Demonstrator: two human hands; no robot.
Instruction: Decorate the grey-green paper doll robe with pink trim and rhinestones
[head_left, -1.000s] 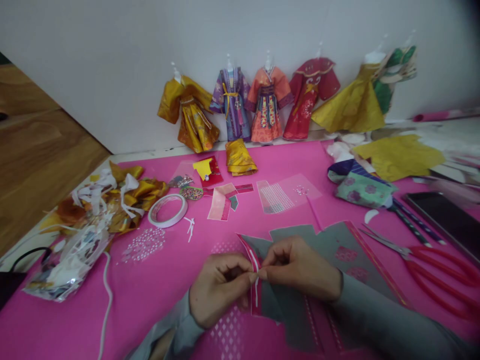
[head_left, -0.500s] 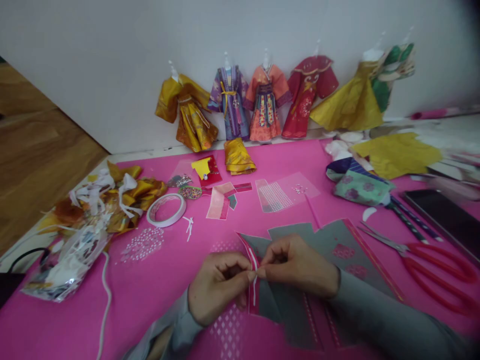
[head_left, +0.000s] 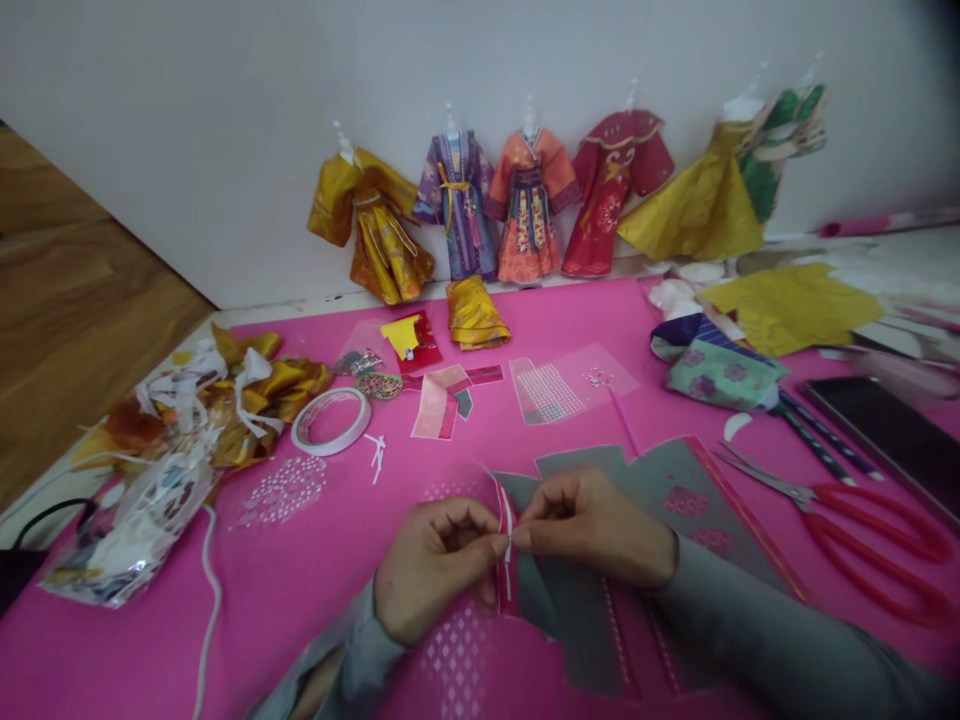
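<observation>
Between my hands is a small grey-green doll-dress cutout (head_left: pixel 534 590) with a red border and thin white strips along its left edge; I cannot tell whether it is paper or cloth. My left hand (head_left: pixel 439 565) pinches that red edge between thumb and fingers. From the other side, the thumb and fingertips of my right hand (head_left: pixel 592 522) pinch the same edge, almost touching the left thumb. Under my right forearm lies a larger grey-green dress cutout (head_left: pixel 600 630) with red flower patterns and trim.
Red-handled scissors (head_left: pixel 806 497) lie on the right, near a phone (head_left: pixel 892 430) and two pencils (head_left: pixel 817 440). A tape roll (head_left: pixel 331 420), white strips (head_left: pixel 376 458) and a plastic bag (head_left: pixel 135 530) are at left. Several doll dresses (head_left: pixel 531 215) lean against the wall.
The cutout's red edge has turned more upright, and its upper left corner now shows narrower. Both hands stay nearly in place, still pinching it.
</observation>
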